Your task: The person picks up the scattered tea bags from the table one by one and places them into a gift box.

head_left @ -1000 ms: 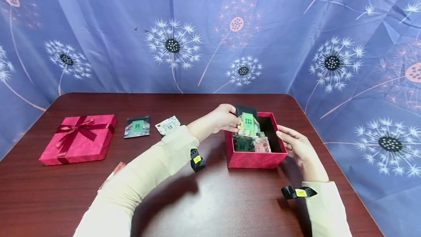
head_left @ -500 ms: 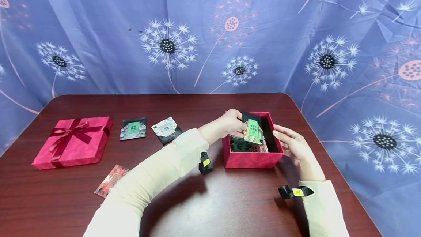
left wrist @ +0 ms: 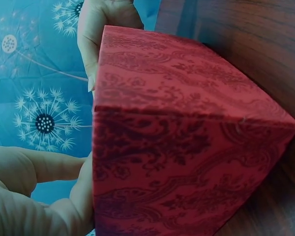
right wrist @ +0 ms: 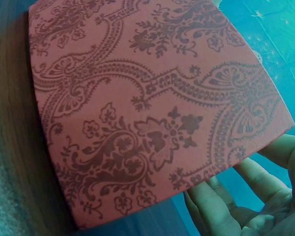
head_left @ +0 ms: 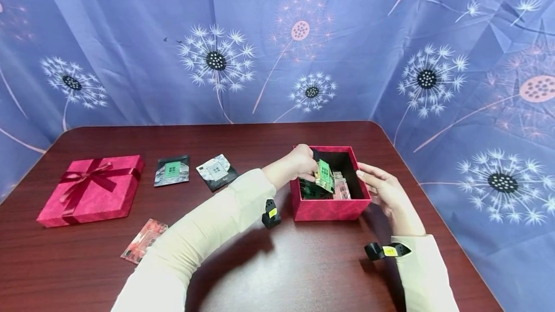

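Note:
A red lidless gift box stands on the table, its inside dark. My left hand reaches over the box's left rim and pinches a black sachet with a green label, tilted inside the box. A pink sachet lies in the box to its right, and darker packets are partly hidden under the held one. My right hand touches the box's right side near the rim with fairly straight fingers. In the right wrist view, fingers show beside the patterned box wall; the sachets are out of sight there.
A red box lid with a ribbon bow lies at the left. Between it and the box are a dark green-labelled sachet and a white-and-black sachet. A red sachet lies near my left sleeve. A blue dandelion curtain hangs behind the table.
My left hand has lowered the green-labelled sachet from above the box into its left part. The right hand has stayed at the box's right side. The view has shifted slightly right.

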The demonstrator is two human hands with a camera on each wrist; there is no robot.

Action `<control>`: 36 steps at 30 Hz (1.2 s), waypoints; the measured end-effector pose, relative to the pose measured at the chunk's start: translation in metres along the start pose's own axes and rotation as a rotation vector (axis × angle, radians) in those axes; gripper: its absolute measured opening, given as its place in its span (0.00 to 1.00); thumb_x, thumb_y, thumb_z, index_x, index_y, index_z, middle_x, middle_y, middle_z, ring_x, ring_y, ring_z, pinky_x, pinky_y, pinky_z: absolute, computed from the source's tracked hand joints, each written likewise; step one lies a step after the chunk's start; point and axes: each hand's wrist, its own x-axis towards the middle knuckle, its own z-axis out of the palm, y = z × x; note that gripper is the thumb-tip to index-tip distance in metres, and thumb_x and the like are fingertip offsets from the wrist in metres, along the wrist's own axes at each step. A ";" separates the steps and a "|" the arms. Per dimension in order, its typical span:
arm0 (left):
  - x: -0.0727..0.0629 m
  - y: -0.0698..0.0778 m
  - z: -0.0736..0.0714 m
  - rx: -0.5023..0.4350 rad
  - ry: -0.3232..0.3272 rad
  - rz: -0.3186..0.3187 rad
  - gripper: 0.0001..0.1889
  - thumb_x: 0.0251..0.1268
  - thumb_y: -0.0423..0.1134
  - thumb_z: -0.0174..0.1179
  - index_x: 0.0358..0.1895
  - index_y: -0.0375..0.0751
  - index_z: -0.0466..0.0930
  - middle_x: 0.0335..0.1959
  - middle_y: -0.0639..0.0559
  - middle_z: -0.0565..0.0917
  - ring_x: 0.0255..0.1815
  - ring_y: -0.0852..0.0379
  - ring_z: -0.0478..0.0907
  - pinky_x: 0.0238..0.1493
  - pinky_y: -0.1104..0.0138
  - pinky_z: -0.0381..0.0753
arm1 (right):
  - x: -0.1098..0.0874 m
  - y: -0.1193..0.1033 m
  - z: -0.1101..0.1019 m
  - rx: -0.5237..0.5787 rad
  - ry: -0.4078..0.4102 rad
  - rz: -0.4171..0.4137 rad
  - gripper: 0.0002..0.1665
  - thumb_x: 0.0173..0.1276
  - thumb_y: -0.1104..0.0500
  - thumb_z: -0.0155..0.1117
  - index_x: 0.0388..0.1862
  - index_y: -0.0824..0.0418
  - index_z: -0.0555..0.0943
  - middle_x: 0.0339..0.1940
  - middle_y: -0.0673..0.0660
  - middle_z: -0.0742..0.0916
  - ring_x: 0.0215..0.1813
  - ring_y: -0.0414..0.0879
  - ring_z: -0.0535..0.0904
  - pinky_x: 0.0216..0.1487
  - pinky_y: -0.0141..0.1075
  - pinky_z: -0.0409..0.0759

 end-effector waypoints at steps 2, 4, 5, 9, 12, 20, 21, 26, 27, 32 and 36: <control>0.001 0.001 0.000 0.057 0.033 -0.003 0.10 0.61 0.20 0.51 0.27 0.33 0.62 0.52 0.30 0.74 0.51 0.42 0.80 0.44 0.60 0.83 | 0.001 0.001 0.000 -0.008 -0.002 -0.008 0.11 0.67 0.52 0.62 0.46 0.36 0.79 0.35 0.38 0.86 0.36 0.35 0.84 0.37 0.33 0.82; 0.002 0.001 0.001 0.115 0.069 -0.008 0.04 0.61 0.21 0.51 0.36 0.29 0.68 0.54 0.33 0.73 0.50 0.43 0.81 0.42 0.61 0.84 | 0.001 0.002 0.000 -0.010 0.005 -0.013 0.11 0.66 0.51 0.63 0.45 0.36 0.80 0.35 0.38 0.87 0.36 0.35 0.84 0.37 0.33 0.82; 0.003 0.002 0.002 0.147 0.083 -0.011 0.07 0.61 0.21 0.51 0.42 0.28 0.69 0.56 0.34 0.72 0.49 0.44 0.81 0.41 0.61 0.84 | 0.002 0.002 0.000 -0.011 0.007 -0.015 0.10 0.66 0.51 0.64 0.44 0.35 0.81 0.34 0.38 0.87 0.36 0.34 0.84 0.38 0.33 0.82; 0.007 0.003 0.004 0.289 0.102 -0.017 0.21 0.63 0.23 0.50 0.60 0.29 0.65 0.57 0.37 0.70 0.46 0.46 0.81 0.44 0.60 0.83 | 0.002 0.001 0.000 0.009 0.016 -0.010 0.10 0.66 0.52 0.63 0.43 0.35 0.81 0.33 0.38 0.87 0.35 0.34 0.84 0.37 0.33 0.82; 0.010 0.002 0.005 0.399 0.100 -0.017 0.24 0.63 0.24 0.50 0.63 0.31 0.61 0.49 0.38 0.73 0.40 0.45 0.82 0.46 0.59 0.83 | 0.000 0.000 0.000 0.009 0.011 0.004 0.10 0.67 0.53 0.62 0.43 0.35 0.81 0.32 0.38 0.87 0.34 0.34 0.83 0.37 0.32 0.82; 0.011 0.002 0.010 0.558 0.156 -0.036 0.38 0.61 0.27 0.55 0.72 0.31 0.45 0.17 0.49 0.69 0.15 0.55 0.76 0.23 0.70 0.79 | -0.001 -0.002 0.003 0.017 0.009 0.026 0.11 0.68 0.54 0.61 0.45 0.36 0.80 0.32 0.38 0.86 0.33 0.34 0.83 0.36 0.32 0.82; 0.011 0.003 0.010 0.571 0.160 -0.036 0.38 0.62 0.28 0.55 0.72 0.31 0.44 0.14 0.49 0.68 0.12 0.58 0.71 0.19 0.71 0.75 | 0.000 -0.002 0.003 0.020 0.008 0.025 0.11 0.68 0.54 0.61 0.44 0.36 0.80 0.32 0.39 0.86 0.33 0.34 0.83 0.36 0.32 0.82; 0.005 0.005 0.010 0.622 0.156 -0.034 0.35 0.63 0.29 0.55 0.70 0.30 0.47 0.16 0.49 0.71 0.09 0.60 0.67 0.18 0.73 0.74 | 0.001 -0.001 0.002 0.015 0.002 0.019 0.10 0.68 0.54 0.61 0.44 0.36 0.80 0.33 0.38 0.87 0.35 0.34 0.83 0.37 0.32 0.82; 0.004 0.006 0.010 0.621 0.147 -0.035 0.36 0.63 0.30 0.55 0.71 0.31 0.47 0.20 0.47 0.74 0.11 0.59 0.68 0.22 0.72 0.78 | 0.000 -0.001 0.002 0.012 0.001 0.017 0.10 0.68 0.53 0.61 0.44 0.36 0.80 0.33 0.38 0.86 0.35 0.34 0.83 0.37 0.32 0.82; -0.004 0.012 0.005 0.613 0.104 -0.047 0.38 0.64 0.31 0.54 0.74 0.34 0.43 0.43 0.40 0.79 0.27 0.53 0.78 0.36 0.65 0.84 | 0.000 -0.002 0.003 0.017 0.003 0.018 0.11 0.68 0.53 0.62 0.45 0.37 0.80 0.33 0.39 0.87 0.35 0.35 0.84 0.37 0.32 0.82; -0.005 0.012 -0.002 0.667 0.113 0.000 0.30 0.63 0.32 0.54 0.67 0.34 0.55 0.33 0.43 0.78 0.20 0.55 0.75 0.22 0.70 0.75 | 0.001 -0.002 0.002 0.037 0.012 0.017 0.11 0.67 0.55 0.62 0.43 0.37 0.81 0.32 0.40 0.87 0.34 0.35 0.84 0.36 0.32 0.83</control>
